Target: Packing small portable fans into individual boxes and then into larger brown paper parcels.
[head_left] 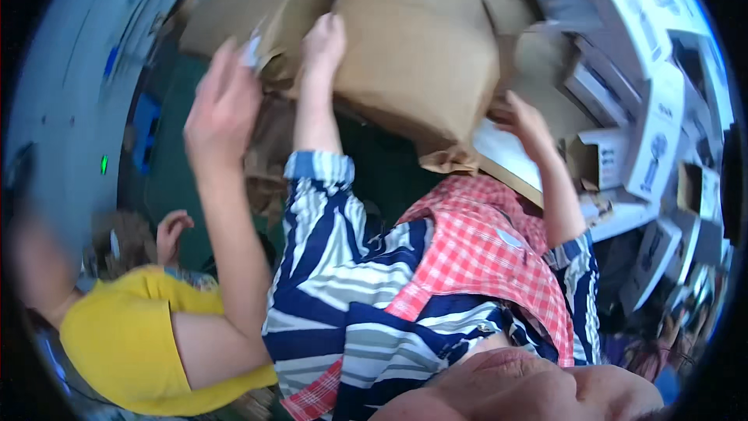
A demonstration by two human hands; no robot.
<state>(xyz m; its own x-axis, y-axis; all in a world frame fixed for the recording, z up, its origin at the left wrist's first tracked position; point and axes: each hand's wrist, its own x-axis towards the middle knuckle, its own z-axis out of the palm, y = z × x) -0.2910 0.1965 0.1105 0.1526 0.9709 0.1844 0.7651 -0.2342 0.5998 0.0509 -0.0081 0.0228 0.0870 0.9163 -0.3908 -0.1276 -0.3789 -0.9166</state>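
A large brown kraft-paper package point(421, 54), box-shaped with a crumpled lower corner, stands in front of me. My left hand point(323, 43) is closed at its left edge, where it meets a second brown package point(253, 8); the fingertips are partly hidden. Beside the package's lower right side is my right hand point(523, 123), fingers bent and apart, above a white surface with a tan edge point(506, 160). I cannot tell whether the right fingers touch the paper.
To my left a co-worker in a yellow top point(125, 335) holds up a hand point(222, 105) near the second package. Another hand point(173, 234) shows behind that arm. On the right are several white printed boxes point(654, 140), some open. Crumpled brown paper point(269, 148) hangs below the left package.
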